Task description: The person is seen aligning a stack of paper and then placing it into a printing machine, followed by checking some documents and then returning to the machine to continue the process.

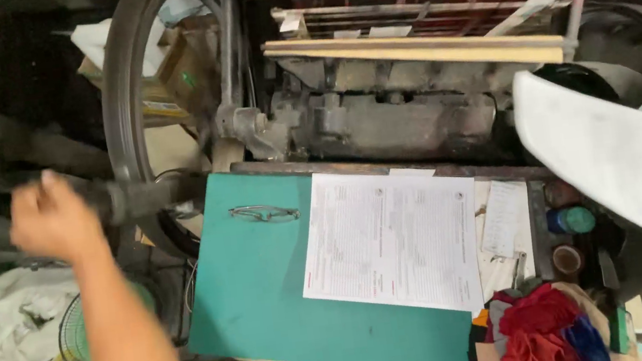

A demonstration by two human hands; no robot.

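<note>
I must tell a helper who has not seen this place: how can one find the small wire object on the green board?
Start at the green board in front of the grey machine. A printed white sheet covers its right part; the bare left part holds only the pair of thin wire spectacles, lying flat near the far edge. It is the only metal, see-through thing there, left of the sheet.

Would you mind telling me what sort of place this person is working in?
Probably a small print shop: an old printing press with a big flywheel, printed sheets on a green feed board, and ink-stained rags.
</note>
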